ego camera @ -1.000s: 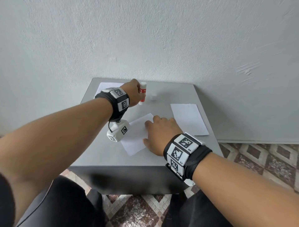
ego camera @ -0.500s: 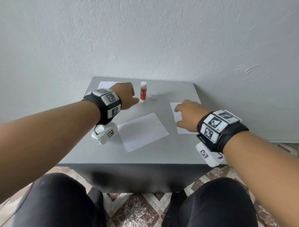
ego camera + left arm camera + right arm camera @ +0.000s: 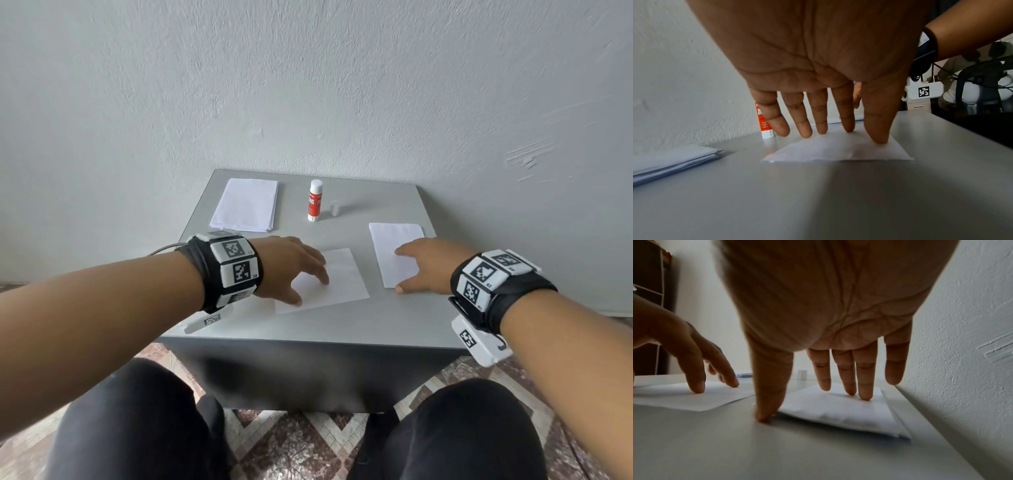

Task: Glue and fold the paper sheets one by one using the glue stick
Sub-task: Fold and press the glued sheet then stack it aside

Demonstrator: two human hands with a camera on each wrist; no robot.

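Left hand (image 3: 291, 267) spread flat, fingertips pressing centre sheet (image 3: 337, 281) – nothing gripped. Right hand (image 3: 423, 265) likewise splayed on folded sheet (image 3: 394, 240), thumb at its near corner. Behind: glue stick (image 3: 315, 200) upright, uncapped, cap (image 3: 334, 208) beside – paper stack (image 3: 246, 204) far left

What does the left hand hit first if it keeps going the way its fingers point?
Left hand points across the centre sheet it touches; beyond that, likely the folded paper under the right hand. Depth unclear.
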